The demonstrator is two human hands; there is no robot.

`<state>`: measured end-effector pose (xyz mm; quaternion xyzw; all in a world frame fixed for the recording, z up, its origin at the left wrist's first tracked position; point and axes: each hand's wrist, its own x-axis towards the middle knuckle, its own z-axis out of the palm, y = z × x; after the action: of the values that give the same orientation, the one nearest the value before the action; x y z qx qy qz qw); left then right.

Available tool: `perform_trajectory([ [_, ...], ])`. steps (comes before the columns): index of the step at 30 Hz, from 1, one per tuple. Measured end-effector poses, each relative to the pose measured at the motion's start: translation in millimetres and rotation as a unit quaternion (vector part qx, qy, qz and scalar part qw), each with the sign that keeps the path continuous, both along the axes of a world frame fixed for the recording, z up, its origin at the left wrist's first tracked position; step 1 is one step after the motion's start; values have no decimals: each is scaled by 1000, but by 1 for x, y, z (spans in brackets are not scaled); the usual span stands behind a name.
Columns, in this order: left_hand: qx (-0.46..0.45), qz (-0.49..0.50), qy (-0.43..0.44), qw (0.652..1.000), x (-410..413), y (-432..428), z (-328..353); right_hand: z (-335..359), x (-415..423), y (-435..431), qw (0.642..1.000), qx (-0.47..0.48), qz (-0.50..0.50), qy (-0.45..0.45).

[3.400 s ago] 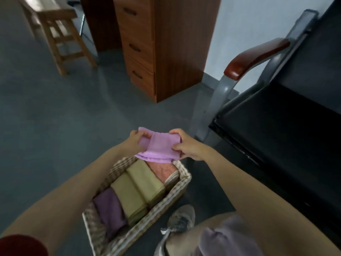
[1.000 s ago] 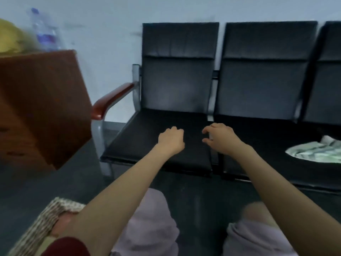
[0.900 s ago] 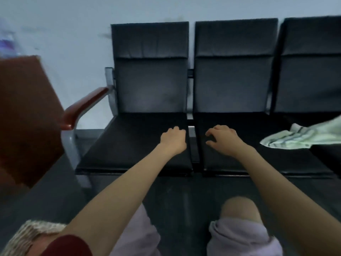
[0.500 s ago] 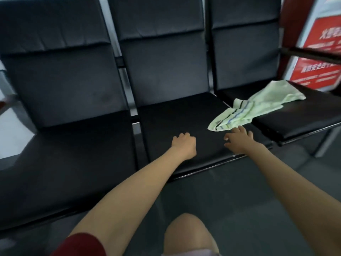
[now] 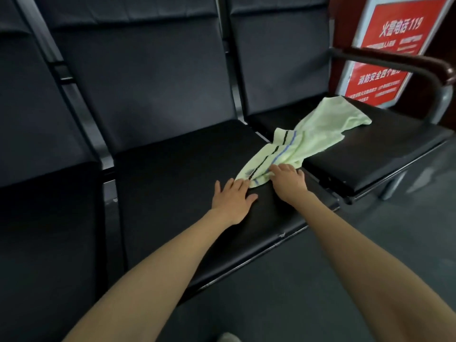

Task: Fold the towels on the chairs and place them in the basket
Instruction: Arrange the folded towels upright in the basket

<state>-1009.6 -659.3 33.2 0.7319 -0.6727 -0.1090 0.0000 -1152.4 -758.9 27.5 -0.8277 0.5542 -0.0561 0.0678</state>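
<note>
A pale green towel [image 5: 318, 134] with dark and blue stripes lies crumpled across the gap between the middle black seat [image 5: 187, 183] and the right black seat [image 5: 385, 144]. My right hand [image 5: 287, 180] rests on the towel's near striped end, fingers spread over the cloth. My left hand [image 5: 233, 198] lies flat on the middle seat with straight fingers, its fingertips touching the towel's near corner. The basket is out of view.
The row of black chairs fills the view, with a further seat [image 5: 44, 230] on the left. A dark armrest [image 5: 404, 67] closes the right end. A red sign [image 5: 385, 50] stands behind it. Grey floor [image 5: 370, 243] lies in front.
The purple towel went into the basket and my view swung right along the chairs. Both hands have since reached forward to the green towel; the left hand's fingers have uncurled flat.
</note>
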Motion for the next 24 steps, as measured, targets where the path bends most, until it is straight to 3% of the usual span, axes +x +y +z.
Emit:
perform_trajectory([
  [3, -67, 13, -78, 995, 9, 11, 4, 4, 11, 10, 998, -63, 10, 15],
  [5, -94, 42, -118, 988, 21, 22, 11, 14, 22, 26, 995, -62, 75, 10],
  [7, -75, 74, -161, 981, 39, 37, 18, 30, 32, 48, 977, 61, 192, -68],
  [9, -63, 131, -120, 982, 60, 49, 20, 49, 36, 66, 932, 216, 239, -166],
  [10, -88, 152, -60, 983, 68, 54, 21, 54, 36, 65, 926, 227, 227, -197],
  [12, -160, 147, 64, 974, 73, 57, 21, 54, 36, 45, 952, 147, 167, -209],
  [14, -157, 72, 111, 979, 63, 53, 22, 45, 32, 24, 984, 69, 82, -141],
  [16, -112, 34, 101, 988, 55, 41, 21, 34, 27, 8, 995, 72, 14, -65],
  [18, -76, 61, 93, 991, 52, 30, 23, 26, 22, 1, 996, 82, -8, -43],
  [24, -69, 143, 4, 987, 53, 30, 24, 30, 27, 8, 988, 10, -14, -156],
])
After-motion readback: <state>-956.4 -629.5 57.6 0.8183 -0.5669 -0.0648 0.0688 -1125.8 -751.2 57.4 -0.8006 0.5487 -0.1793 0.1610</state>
